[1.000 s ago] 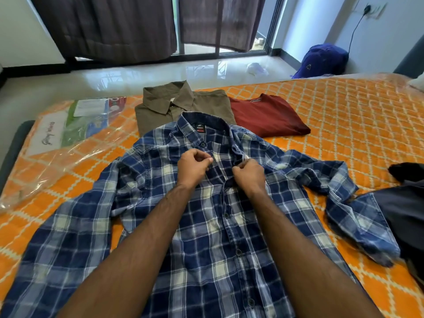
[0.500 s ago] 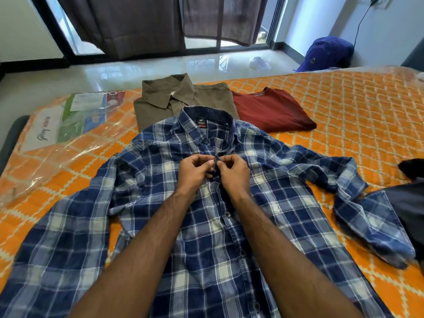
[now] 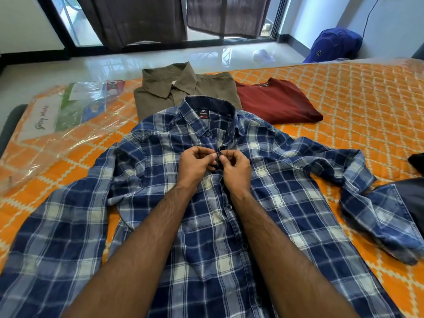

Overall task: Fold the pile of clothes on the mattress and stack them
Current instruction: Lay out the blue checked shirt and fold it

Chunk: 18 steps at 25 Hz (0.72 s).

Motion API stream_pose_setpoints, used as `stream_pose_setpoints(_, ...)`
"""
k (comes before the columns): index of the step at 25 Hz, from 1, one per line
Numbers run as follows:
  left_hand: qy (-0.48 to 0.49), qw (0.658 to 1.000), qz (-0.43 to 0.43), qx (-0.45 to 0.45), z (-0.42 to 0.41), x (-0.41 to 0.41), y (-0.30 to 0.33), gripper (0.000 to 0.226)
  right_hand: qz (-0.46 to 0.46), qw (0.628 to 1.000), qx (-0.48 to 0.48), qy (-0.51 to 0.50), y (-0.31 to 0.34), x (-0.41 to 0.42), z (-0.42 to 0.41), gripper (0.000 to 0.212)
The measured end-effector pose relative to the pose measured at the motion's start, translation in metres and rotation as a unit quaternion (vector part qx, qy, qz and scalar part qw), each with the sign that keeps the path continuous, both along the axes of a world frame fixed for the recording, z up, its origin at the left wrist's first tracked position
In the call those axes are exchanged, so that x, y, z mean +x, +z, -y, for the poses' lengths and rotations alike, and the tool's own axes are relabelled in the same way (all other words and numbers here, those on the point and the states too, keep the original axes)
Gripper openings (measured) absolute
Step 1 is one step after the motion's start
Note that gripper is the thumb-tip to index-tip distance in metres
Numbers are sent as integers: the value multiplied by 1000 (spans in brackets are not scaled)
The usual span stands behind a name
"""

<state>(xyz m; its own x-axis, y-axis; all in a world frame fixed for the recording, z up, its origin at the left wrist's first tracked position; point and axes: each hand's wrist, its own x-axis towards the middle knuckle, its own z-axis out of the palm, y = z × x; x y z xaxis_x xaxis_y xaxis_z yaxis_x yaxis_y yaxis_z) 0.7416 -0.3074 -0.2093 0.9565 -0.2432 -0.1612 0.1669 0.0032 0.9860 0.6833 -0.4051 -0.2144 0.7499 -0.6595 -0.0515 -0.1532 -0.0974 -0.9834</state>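
Note:
A blue plaid shirt (image 3: 286, 180) lies face up on the orange mattress (image 3: 358, 92), sleeves spread to both sides. My left hand (image 3: 195, 167) and my right hand (image 3: 235, 169) meet at the chest, just below the collar. Both pinch the front placket at a button there. Behind the plaid shirt sit a folded olive shirt (image 3: 160, 88) and a folded dark red garment (image 3: 277, 99), side by side.
Dark clothes (image 3: 413, 198) lie at the right edge, partly under the plaid sleeve. Clear plastic wrap with a printed label (image 3: 57, 118) covers the mattress's left part. Beyond the mattress are a glossy floor, a blue backpack (image 3: 332, 44) and curtained glass doors.
My hands came together at the placket from slightly apart and now pinch one button point. The view has dipped and moved closer to the shirt.

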Motion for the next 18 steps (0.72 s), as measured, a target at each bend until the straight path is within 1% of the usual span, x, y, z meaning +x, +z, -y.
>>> stream_pose_setpoints(2,4,1000,1,0,1,0,-2,10,3,1000,9,1,-2,0,1,6)
stream_pose_setpoints(5,6,1000,4,-1,0,-1,-3,8,11,998,66,-3,-2,-1,5,13)
stream_pose_setpoints(8,-1,1000,13,-13,-2,-3,-2,4,14,995,101,20,-1,-4,13,6)
stream_pose_setpoints(9,-6,1000,18,-16,-2,-4,-2,4,12,993,113,24,1,-5,15,8)
stream_pose_setpoints(11,-18,999,37,-7,-3,-7,-1,10,8,991,133,24,5,-6,15,14)
stream_pose_setpoints(13,-20,998,54,3,-3,-8,-3,14,4,991,131,23,5,-6,15,16)
stream_pose_setpoints(16,-4,997,70,12,-2,-8,-7,6,-14,995,98,28,4,-4,15,17)
stream_pose_setpoints(18,9,996,84,32,0,-10,-6,3,-37,996,72,28,5,-1,14,11)
